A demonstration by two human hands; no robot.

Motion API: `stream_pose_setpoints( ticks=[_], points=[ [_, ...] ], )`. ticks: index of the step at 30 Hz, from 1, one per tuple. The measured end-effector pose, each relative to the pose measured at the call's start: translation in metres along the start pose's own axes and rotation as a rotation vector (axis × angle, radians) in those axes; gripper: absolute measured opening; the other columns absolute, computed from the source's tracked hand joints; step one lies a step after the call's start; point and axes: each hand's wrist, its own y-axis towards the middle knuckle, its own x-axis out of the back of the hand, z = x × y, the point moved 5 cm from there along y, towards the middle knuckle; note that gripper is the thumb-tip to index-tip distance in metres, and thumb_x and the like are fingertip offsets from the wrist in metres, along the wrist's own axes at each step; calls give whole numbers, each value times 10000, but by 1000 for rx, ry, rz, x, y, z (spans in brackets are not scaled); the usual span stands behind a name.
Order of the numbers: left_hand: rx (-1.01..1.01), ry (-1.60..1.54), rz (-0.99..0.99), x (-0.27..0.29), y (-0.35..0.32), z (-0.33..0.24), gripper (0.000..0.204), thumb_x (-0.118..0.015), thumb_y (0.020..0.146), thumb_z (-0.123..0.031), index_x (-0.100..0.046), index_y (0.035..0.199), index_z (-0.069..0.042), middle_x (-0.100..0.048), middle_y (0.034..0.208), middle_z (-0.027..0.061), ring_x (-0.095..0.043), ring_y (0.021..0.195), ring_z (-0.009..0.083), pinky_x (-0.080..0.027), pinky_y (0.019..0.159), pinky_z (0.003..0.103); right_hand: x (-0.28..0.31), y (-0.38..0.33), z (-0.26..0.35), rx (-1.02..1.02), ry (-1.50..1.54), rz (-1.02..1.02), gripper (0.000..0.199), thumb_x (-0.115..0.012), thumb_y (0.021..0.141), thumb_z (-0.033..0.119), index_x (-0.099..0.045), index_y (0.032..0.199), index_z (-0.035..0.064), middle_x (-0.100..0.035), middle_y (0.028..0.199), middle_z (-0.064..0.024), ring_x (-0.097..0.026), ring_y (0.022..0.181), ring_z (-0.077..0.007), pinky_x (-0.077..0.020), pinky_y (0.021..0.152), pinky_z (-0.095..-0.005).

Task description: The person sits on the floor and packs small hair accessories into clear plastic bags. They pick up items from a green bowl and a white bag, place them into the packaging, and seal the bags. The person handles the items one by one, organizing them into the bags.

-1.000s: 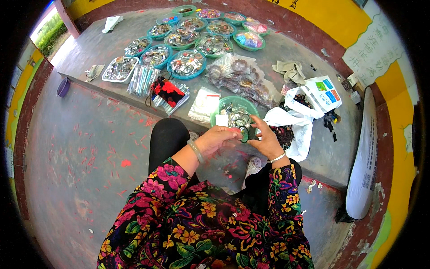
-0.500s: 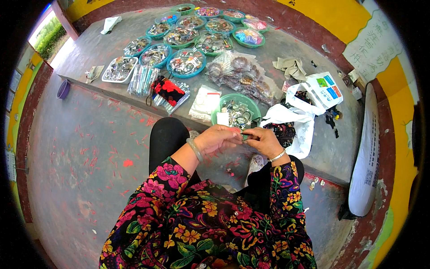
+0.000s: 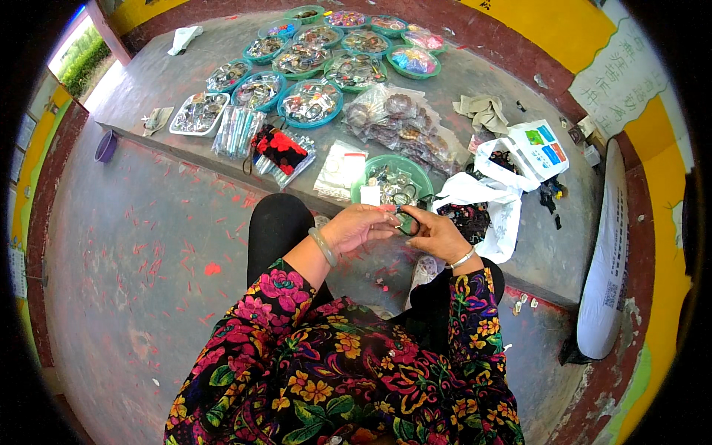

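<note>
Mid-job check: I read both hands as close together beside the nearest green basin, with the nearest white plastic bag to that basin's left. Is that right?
Not quite: the nearest white plastic bag lies to the right of the nearest green basin, as the head view shows. The left hand and right hand are indeed close together beside that basin.

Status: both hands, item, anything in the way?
Left hand and right hand close together, fingers at a thin black loop; exact grip unclear. Green basin just beyond, white plastic bag to its right; neither visibly in the way.
</note>
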Motion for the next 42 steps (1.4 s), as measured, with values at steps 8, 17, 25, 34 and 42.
stream_pose_setpoints(
  ticks=[8,17,25,34,42],
  points=[
    [5,-7,24,1,2,1,221,-499,861,-106,-576,944,83,-598,961,150,-612,879,226,-528,754,260,8,2,-16,6,24,-122,243,-639,726,32,-638,968,12,-564,663,-1,-485,554,-61,-401,520,-192],
    [4,115,-108,6,1,4,265,-513,853,-132,-572,991,87,-589,989,131,-581,916,199,-497,786,270,30,-6,-12,-109,204,-338,127,-609,762,36,-662,872,3,-601,675,-31,-541,532,-65,-412,457,-181],
    [84,427,-219,21,20,32,256,-532,858,-152,-587,976,68,-595,951,97,-572,828,138,-482,726,249,8,4,-3,119,72,-331,139,-618,737,15,-651,869,-12,-597,675,-67,-546,572,-105,-418,505,-227],
    [53,476,-182,30,29,41,221,-489,868,-125,-591,913,66,-590,859,78,-552,709,122,-468,639,250,-1,6,6,226,-264,-322,136,-612,719,67,-656,848,68,-562,657,-109,-555,589,-252,-427,524,-303],
    [44,747,-152,23,28,34,262,-434,863,-142,-598,987,21,-580,734,53,-543,660,121,-460,608,261,-5,4,11,270,-476,-288,65,-584,732,90,-617,784,71,-566,691,-103,-561,623,-292,-451,545,-350]
  ],
)
